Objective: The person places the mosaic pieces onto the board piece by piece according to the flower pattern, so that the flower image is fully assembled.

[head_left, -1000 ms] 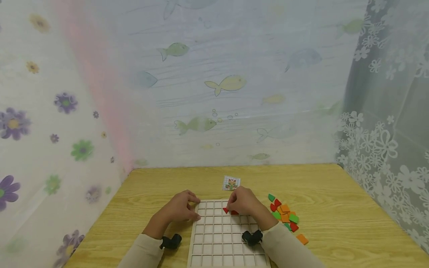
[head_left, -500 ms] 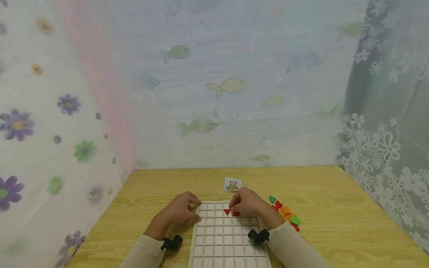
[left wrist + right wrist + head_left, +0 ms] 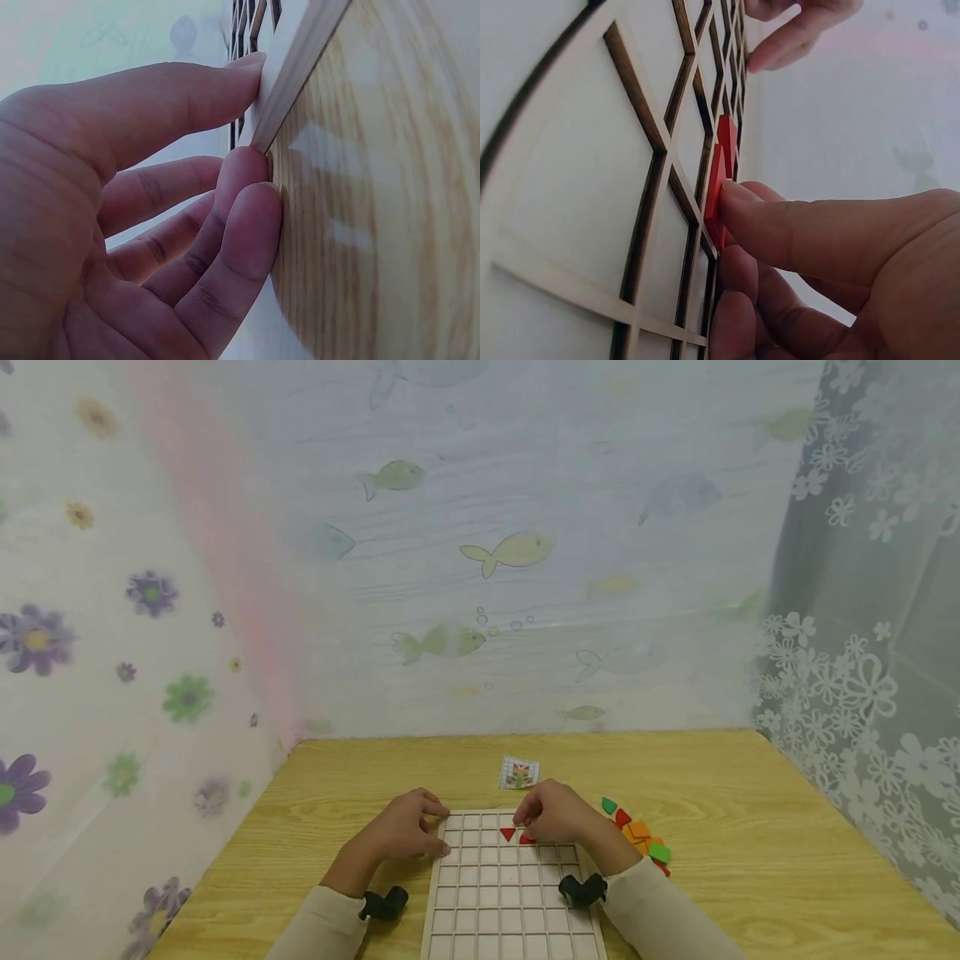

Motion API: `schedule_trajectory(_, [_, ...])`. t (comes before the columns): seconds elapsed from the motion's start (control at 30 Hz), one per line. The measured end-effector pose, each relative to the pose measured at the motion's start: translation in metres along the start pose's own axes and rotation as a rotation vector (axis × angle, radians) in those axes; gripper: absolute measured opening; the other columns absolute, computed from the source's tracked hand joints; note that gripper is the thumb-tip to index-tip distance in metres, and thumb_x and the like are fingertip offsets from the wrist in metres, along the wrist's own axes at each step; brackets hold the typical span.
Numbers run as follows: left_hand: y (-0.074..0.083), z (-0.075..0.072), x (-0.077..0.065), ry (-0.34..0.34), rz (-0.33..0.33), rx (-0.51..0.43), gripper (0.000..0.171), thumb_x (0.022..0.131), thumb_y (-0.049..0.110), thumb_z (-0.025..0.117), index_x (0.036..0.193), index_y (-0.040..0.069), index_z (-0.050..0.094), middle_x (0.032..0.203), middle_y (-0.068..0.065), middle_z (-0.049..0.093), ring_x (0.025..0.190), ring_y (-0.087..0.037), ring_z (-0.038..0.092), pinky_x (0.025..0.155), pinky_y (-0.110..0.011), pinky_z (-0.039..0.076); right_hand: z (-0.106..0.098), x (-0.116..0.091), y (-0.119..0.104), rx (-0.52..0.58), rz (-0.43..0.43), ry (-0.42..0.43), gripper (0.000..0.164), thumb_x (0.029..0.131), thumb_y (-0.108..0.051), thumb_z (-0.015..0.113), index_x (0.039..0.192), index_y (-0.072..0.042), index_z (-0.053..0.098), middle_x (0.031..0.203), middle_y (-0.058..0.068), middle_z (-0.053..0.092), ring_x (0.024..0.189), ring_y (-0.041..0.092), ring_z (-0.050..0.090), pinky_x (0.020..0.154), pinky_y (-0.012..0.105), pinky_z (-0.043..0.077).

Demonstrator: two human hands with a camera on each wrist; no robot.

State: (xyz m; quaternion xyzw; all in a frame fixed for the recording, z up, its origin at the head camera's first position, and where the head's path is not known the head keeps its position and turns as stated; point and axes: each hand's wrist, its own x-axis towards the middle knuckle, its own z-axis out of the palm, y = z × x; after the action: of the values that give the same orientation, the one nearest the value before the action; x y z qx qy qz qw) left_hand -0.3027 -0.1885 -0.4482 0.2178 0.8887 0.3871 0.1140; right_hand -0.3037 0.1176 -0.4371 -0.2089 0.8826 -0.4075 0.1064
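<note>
My left hand [image 3: 408, 827] rests against the left edge of a pale wooden grid board [image 3: 480, 897]. In the left wrist view its thumb lies on the frame and other fingertips touch the edge and the tabletop. Over the upper part of the board, my right hand [image 3: 555, 814] pinches a red tile [image 3: 715, 196], thumb against its side; its full shape is hidden by the fingers. Just left of it a red triangular tile [image 3: 507, 834] sits in a grid cell, apart from the fingers.
Loose orange, green and red tiles [image 3: 639, 832] lie right of the board, partly behind the right forearm. A small printed card [image 3: 519, 772] with a coloured pattern lies beyond the board. Patterned curtains [image 3: 480, 568] surround the wooden table [image 3: 360, 760].
My right hand has let go of the red triangular tile and shifted slightly right to the second red tile, which now sits more askew. The left hand stays at the board's edge.
</note>
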Motion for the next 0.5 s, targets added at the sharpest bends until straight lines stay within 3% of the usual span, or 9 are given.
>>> schedule_trajectory(0.2, [-0.001, 0.0, 0.001, 0.003, 0.0, 0.001, 0.059, 0.082, 0.014, 0.088, 0.134, -0.003, 0.067, 0.143, -0.016, 0.052, 0.087, -0.017, 0.067, 0.064, -0.031, 0.06, -0.002, -0.001, -0.001, -0.011, -0.009, -0.006, 0.015, 0.084, 0.005, 0.074, 0.092, -0.007, 0.079, 0.089, 0.007, 0.072, 0.077, 0.016, 0.06, 0.066, 0.031, 0.051])
schedule_trajectory(0.5, [-0.002, 0.0, 0.0, 0.0, -0.006, -0.017, 0.059, 0.082, 0.013, 0.089, 0.134, -0.002, 0.067, 0.144, -0.016, 0.051, 0.087, -0.017, 0.066, 0.065, -0.032, 0.059, -0.015, -0.007, 0.006, -0.091, -0.05, 0.051, 0.009, 0.089, -0.004, 0.077, 0.095, -0.011, 0.08, 0.095, 0.001, 0.073, 0.085, 0.015, 0.063, 0.077, 0.036, 0.056])
